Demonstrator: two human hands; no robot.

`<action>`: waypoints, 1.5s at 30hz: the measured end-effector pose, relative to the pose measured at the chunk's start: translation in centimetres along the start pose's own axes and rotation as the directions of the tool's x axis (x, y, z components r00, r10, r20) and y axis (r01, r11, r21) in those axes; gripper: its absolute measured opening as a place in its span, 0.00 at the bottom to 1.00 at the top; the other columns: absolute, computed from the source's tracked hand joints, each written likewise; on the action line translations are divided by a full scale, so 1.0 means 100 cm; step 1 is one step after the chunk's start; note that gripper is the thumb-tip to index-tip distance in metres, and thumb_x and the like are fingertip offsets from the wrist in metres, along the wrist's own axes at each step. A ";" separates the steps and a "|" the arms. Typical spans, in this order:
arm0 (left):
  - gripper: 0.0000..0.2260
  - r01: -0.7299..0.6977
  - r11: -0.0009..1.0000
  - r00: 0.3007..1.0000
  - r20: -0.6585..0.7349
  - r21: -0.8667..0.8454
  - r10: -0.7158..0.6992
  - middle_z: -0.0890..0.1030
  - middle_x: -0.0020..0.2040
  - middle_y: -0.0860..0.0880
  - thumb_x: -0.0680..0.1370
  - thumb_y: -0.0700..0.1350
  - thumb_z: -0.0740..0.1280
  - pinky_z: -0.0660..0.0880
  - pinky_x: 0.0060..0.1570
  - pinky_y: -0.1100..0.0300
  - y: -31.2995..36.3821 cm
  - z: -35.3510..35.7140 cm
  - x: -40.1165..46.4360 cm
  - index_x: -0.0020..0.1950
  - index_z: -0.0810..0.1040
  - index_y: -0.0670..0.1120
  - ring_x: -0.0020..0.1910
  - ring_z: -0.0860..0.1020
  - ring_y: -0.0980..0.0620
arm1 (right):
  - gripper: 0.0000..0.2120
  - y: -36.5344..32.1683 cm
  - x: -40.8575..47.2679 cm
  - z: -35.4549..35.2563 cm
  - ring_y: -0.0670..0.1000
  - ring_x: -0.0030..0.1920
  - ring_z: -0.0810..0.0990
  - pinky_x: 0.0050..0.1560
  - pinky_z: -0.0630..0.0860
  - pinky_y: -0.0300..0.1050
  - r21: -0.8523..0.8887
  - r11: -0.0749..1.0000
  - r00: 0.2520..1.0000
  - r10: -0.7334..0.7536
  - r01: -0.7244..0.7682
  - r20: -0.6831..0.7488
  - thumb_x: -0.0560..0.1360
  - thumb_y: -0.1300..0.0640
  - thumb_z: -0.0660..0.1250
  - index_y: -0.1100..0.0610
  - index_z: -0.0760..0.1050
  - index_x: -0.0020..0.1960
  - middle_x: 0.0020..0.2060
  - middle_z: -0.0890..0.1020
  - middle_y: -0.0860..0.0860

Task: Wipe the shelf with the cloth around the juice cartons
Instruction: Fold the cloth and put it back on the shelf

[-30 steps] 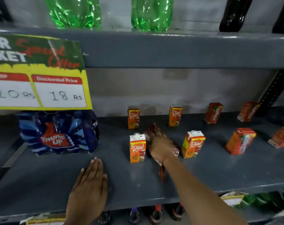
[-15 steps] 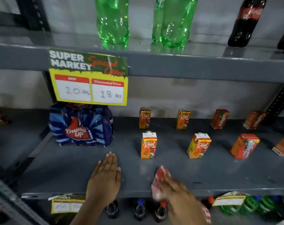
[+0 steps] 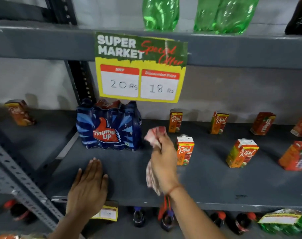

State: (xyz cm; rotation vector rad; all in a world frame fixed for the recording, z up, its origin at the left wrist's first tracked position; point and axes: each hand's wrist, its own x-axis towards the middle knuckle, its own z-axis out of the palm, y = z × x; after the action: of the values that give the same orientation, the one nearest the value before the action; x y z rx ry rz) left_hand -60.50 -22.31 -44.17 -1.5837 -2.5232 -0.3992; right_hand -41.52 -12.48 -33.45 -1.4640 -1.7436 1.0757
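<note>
My right hand (image 3: 164,159) grips a red-and-white cloth (image 3: 155,135) on the grey shelf (image 3: 215,183), between the Thums Up pack and the nearest orange Real juice carton (image 3: 184,150). Part of the cloth hangs below the palm. Behind stand two more Real cartons (image 3: 175,121) (image 3: 219,123), another Real carton (image 3: 241,153) sits to the right, and red cartons (image 3: 263,123) stand further right. My left hand (image 3: 89,185) lies flat, fingers spread, on the shelf's front left edge, holding nothing.
A blue Thums Up bottle pack (image 3: 108,125) stands left of the cloth. A yellow price sign (image 3: 139,66) hangs from the upper shelf, which carries green bottles (image 3: 160,12). A perforated steel upright (image 3: 17,180) crosses at left. Dark bottles (image 3: 165,218) stand below.
My right hand moved with the cloth from the shelf's front edge back and up toward the Thums Up pack. The view shifted left. My left hand stayed flat on the shelf.
</note>
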 end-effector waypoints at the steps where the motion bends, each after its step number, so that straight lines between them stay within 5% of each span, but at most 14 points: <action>1: 0.35 0.007 1.000 1.000 -0.005 0.001 -0.007 0.55 0.76 0.48 0.73 0.59 0.35 0.45 0.72 0.54 0.000 0.000 0.000 0.75 0.54 0.42 0.73 0.50 0.57 | 0.28 -0.008 0.021 0.016 0.51 0.74 0.78 0.63 0.65 0.24 0.105 0.994 0.996 0.009 0.000 -0.085 0.85 0.72 0.60 0.57 0.74 0.82 0.80 0.77 0.56; 5: 0.32 0.008 1.000 1.000 -0.018 -0.016 -0.009 0.58 0.75 0.49 0.75 0.57 0.39 0.47 0.72 0.54 -0.001 0.002 -0.001 0.75 0.57 0.43 0.74 0.55 0.55 | 0.25 -0.006 0.080 0.037 0.67 0.74 0.79 0.74 0.77 0.54 -0.045 0.999 0.998 -0.014 0.011 -0.067 0.84 0.69 0.61 0.57 0.78 0.78 0.79 0.76 0.61; 12: 0.27 0.010 1.000 1.000 -0.012 0.014 -0.009 0.68 0.71 0.45 0.77 0.53 0.48 0.55 0.69 0.50 -0.002 0.002 -0.001 0.70 0.67 0.40 0.70 0.66 0.50 | 0.26 0.003 0.120 0.057 0.65 0.80 0.74 0.79 0.77 0.63 -0.444 0.896 0.999 0.035 -0.013 0.041 0.84 0.64 0.66 0.59 0.72 0.82 0.83 0.72 0.60; 21: 0.27 -0.004 1.000 1.000 0.011 -0.003 0.004 0.69 0.70 0.46 0.77 0.53 0.48 0.49 0.68 0.55 -0.005 0.001 0.000 0.70 0.67 0.40 0.69 0.66 0.51 | 0.25 0.010 0.100 0.049 0.66 0.80 0.74 0.81 0.74 0.57 -0.402 0.915 0.996 0.062 -0.033 0.060 0.85 0.66 0.62 0.55 0.74 0.82 0.85 0.70 0.59; 30: 0.33 0.007 1.000 1.000 0.007 0.001 -0.007 0.56 0.76 0.50 0.74 0.57 0.36 0.42 0.71 0.56 -0.001 0.001 0.001 0.75 0.54 0.42 0.74 0.52 0.56 | 0.23 0.018 0.048 0.062 0.64 0.78 0.75 0.76 0.79 0.60 -0.409 0.911 0.999 0.053 -0.045 0.008 0.85 0.62 0.65 0.60 0.72 0.80 0.83 0.70 0.60; 37: 0.35 0.006 1.000 0.999 0.047 -0.007 -0.005 0.49 0.77 0.50 0.71 0.57 0.31 0.39 0.70 0.57 0.000 -0.002 0.000 0.75 0.47 0.43 0.74 0.46 0.56 | 0.35 0.026 -0.007 0.057 0.61 0.86 0.66 0.85 0.68 0.57 -0.376 0.927 0.998 0.008 0.014 0.056 0.84 0.63 0.62 0.56 0.57 0.89 0.90 0.59 0.53; 45: 0.30 0.037 0.999 0.999 -0.003 0.002 -0.037 0.65 0.72 0.41 0.76 0.54 0.43 0.54 0.70 0.51 -0.014 -0.003 -0.024 0.71 0.63 0.37 0.71 0.62 0.47 | 0.38 0.033 -0.035 0.059 0.56 0.83 0.70 0.86 0.66 0.49 -0.408 0.870 0.939 -0.156 0.277 0.305 0.85 0.64 0.60 0.48 0.52 0.91 0.88 0.65 0.49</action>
State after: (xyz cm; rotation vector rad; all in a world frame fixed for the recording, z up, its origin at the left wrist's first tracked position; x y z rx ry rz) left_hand -60.70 -24.99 -44.74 -1.5361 -2.5532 -0.4036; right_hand -44.29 -16.86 -39.01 -1.3738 -2.4097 0.8075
